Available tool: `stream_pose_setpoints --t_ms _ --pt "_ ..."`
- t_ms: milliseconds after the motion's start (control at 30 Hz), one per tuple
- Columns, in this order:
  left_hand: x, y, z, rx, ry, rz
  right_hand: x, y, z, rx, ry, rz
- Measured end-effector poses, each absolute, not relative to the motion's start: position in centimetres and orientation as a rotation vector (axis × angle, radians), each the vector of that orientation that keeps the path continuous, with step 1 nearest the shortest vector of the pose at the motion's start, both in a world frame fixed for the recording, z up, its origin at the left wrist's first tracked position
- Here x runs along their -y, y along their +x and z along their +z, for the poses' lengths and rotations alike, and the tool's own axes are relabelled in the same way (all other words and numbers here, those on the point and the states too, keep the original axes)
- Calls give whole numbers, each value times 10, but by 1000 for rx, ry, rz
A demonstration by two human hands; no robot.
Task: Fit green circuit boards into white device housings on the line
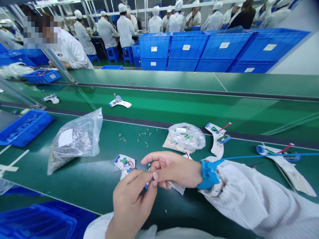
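Note:
My left hand [134,199] and my right hand [174,170] meet over the near part of the green bench, fingertips together. Each pinches at a tiny part between them, too covered to name. A blue strap circles my right wrist. Just behind my left fingers lies a white curved plastic housing [125,162] with a green circuit board and thin wires. Another white piece [178,187] pokes out beneath my right hand, mostly hidden. Small loose metal parts [138,135] are scattered beyond my hands, between a bag of small parts [74,139] and a second clear bag [184,137].
Similar white housings lie to the right [216,139] and on the green conveyor belt [120,102]. A blue bin [25,127] stands at the left. Stacked blue crates [186,49] line the far side. A co-worker in white [72,49] sits at the far left.

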State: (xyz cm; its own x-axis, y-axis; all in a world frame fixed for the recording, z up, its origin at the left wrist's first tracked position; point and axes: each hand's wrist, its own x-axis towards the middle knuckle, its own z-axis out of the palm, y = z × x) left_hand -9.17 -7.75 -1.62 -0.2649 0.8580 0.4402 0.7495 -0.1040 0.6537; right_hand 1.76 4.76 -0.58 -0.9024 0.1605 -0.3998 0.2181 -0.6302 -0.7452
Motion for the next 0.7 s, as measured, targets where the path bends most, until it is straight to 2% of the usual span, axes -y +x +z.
stream_pose_setpoints --t_ms 300,633,700 --pt "85 -87 -22 -2149 1865 1547 -22 20 -18 -1260 864 -2875" --pt "97 -94 -29 -2219 2100 1326 -16 17 -28 -1411 842 -2929" --pt "108 -100 -41 -2430 2037 1199 -19 19 -28 -1503 835 -2925"
